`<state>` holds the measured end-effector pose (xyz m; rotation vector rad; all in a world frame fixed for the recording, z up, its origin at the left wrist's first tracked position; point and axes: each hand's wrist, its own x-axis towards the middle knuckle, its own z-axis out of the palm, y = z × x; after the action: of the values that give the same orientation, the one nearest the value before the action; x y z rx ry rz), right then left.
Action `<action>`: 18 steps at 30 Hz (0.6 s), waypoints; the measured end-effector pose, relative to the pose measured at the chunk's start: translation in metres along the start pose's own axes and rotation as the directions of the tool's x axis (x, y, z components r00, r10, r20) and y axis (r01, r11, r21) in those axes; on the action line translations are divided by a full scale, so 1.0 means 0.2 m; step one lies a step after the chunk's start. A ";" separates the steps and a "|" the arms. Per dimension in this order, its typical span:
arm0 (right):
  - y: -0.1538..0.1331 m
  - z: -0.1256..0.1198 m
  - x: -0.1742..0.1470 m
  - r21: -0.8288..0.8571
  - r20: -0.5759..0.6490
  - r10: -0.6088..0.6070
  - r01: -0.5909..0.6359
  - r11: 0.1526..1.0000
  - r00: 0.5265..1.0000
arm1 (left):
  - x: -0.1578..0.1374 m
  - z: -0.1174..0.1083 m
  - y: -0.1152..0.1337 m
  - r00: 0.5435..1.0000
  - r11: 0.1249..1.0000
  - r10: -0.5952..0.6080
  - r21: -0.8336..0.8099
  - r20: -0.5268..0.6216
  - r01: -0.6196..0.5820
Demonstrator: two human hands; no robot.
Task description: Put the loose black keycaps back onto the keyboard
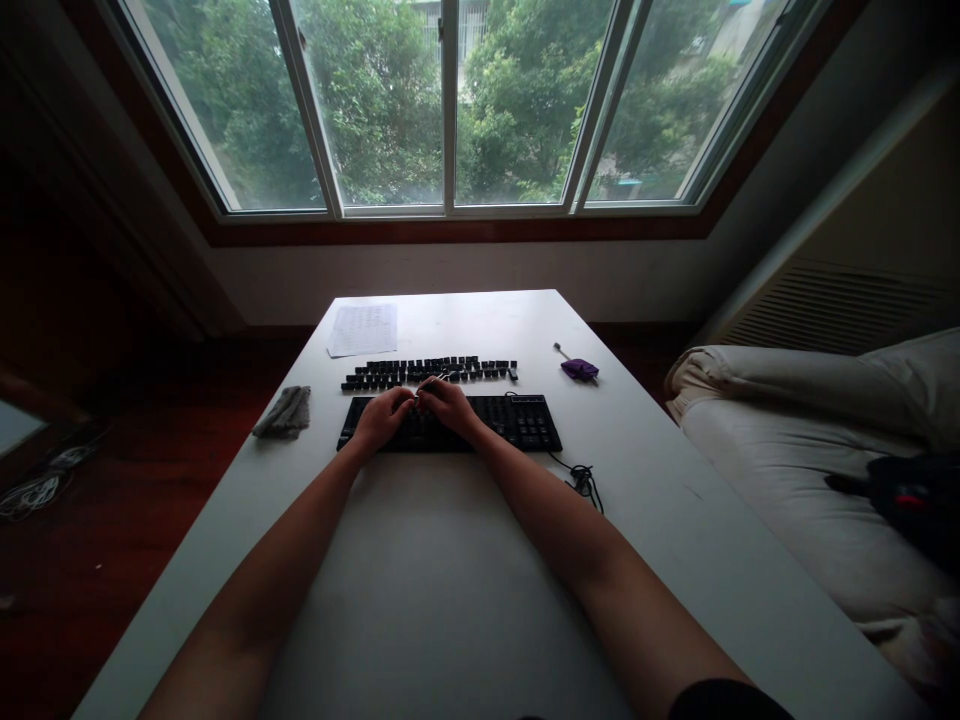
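Note:
A black keyboard (517,420) lies across the white table, with both hands over its left half. My left hand (382,415) is closed, its fingertips pinched together close to the right hand's; whatever they hold is too small to make out. Closed as well, my right hand (448,402) grips a small dark tool with thin metal wires, which looks like a keycap puller (442,378). Behind the keyboard, loose black keycaps (390,374) stand in several rows. The hands hide part of the keyboard's left side.
On the white table (420,560) are a grey cloth (285,412) at left, a printed sheet (365,329) at the back left, and a purple brush-like item (579,369) at right. A coiled cable (583,482) lies right of the keyboard. A sofa (787,480) stands at right.

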<state>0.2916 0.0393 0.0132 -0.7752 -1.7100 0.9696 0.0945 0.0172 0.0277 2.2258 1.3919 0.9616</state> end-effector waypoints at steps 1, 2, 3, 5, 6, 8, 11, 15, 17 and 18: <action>0.00 0.00 0.00 -0.001 0.003 -0.005 0.005 1.000 1.000 | 0.00 0.00 0.00 1.000 1.000 0.009 -0.011 -0.001 -0.009; 0.00 0.00 0.00 -0.005 0.006 -0.010 0.010 1.000 1.000 | 0.00 0.00 0.00 1.000 0.999 0.024 -0.023 0.002 -0.024; 0.00 0.00 0.00 -0.009 0.008 -0.013 0.013 1.000 1.000 | 0.00 0.00 0.00 0.999 0.999 0.042 -0.034 0.005 -0.042; 0.00 0.00 0.00 -0.017 0.004 -0.015 0.015 1.000 1.000 | 0.00 0.00 0.00 0.997 0.997 0.071 -0.045 0.017 -0.070; 0.00 0.00 0.00 -0.016 0.001 -0.016 0.016 1.000 1.000 | 0.00 0.00 0.00 0.997 0.996 0.076 -0.046 0.020 -0.075; 0.00 0.00 0.00 -0.004 -0.006 -0.014 0.014 1.000 1.000 | 0.00 0.00 0.00 0.998 0.997 0.068 -0.039 0.014 -0.067; -0.01 0.00 0.00 0.022 -0.010 -0.014 0.014 1.000 1.000 | 0.00 -0.01 0.01 0.998 0.998 0.055 -0.024 0.000 -0.055; -0.02 0.00 -0.01 0.045 -0.018 -0.022 0.023 0.999 1.000 | 0.00 -0.01 0.02 0.999 0.999 0.041 -0.023 -0.009 -0.041; -0.03 0.00 -0.01 0.046 -0.025 -0.020 0.021 0.999 0.999 | 0.00 -0.01 0.03 1.000 0.999 0.025 -0.023 0.002 -0.025; -0.03 0.00 -0.01 0.046 -0.026 -0.018 0.019 0.999 1.000 | 0.00 -0.01 0.03 1.000 1.000 0.016 -0.021 0.008 -0.016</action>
<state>0.2922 0.0354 0.0174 -0.7374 -1.6642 0.9795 0.0966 0.0142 0.0335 2.2263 1.3563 0.9675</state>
